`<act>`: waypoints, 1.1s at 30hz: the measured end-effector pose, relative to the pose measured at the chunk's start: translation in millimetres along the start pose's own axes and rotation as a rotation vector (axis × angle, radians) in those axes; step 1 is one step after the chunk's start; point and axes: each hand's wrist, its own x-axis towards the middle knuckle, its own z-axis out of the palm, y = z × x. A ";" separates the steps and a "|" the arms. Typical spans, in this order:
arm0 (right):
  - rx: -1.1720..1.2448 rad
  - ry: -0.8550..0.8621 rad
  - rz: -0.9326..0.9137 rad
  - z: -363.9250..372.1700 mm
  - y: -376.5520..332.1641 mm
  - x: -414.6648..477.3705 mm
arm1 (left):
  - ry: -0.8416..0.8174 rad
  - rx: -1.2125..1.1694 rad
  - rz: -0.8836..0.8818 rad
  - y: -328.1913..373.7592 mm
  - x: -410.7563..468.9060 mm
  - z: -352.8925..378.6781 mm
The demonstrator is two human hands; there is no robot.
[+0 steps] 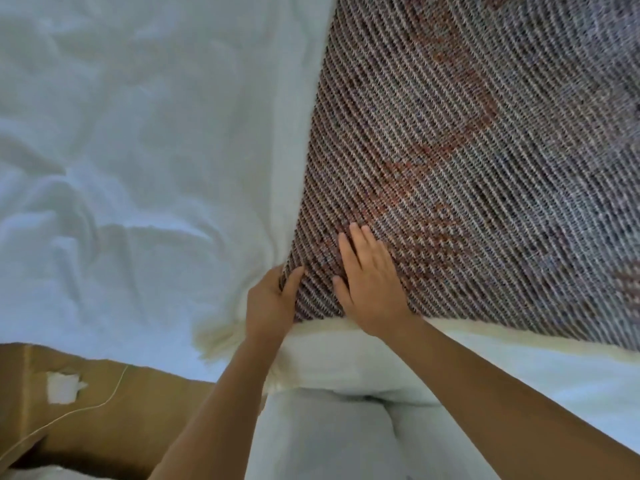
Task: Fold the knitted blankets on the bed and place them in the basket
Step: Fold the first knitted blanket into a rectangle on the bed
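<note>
White bed (pixel 138 140) holds knitted blanket (pixel 478 157); left hand (pixel 270 304) grips corner, right hand (pixel 372 284) presses.

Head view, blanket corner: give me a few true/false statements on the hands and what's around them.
1. The left hand grips the near corner of the knitted blanket. True.
2. The right hand is balled into a fist, off the blanket. False: it lies flat on the blanket with its fingers straight.
3. The blanket lies on a white sheet. True.
4. The blanket is plain white. False: it is a grey-brown knit with reddish patches.
5. A basket stands at lower left. False: what shows there is brown cardboard with a white scrap stuck on it; no basket is in view.
</note>
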 end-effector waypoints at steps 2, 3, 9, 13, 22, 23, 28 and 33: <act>-0.040 -0.016 -0.089 10.1 -6.2 -16.4 | 0.050 0.073 0.023 -5.1 -0.7 -3.7; -0.054 -0.024 -0.129 14.3 -7.1 -24.1 | 0.064 0.118 0.032 -3.8 -1.2 -2.8; -0.074 -0.045 -0.112 19.1 31.4 -68.9 | 0.302 0.327 0.425 32.9 -31.3 39.2; -0.164 -0.038 -0.008 4.4 95.2 -108.3 | 0.050 0.525 0.860 53.0 -65.0 93.0; -0.288 -0.114 0.213 -25.4 281.2 -197.9 | -0.205 1.009 1.104 129.2 -121.4 229.8; -0.294 -0.102 0.213 -24.0 300.7 -206.1 | -0.176 1.039 1.113 140.0 -127.3 245.8; -0.249 -0.009 0.265 -17.2 390.9 -244.3 | -0.179 1.182 1.042 190.2 -156.9 332.1; -0.153 0.028 0.148 -17.0 432.9 -269.7 | -0.345 1.364 0.716 215.4 -196.9 377.4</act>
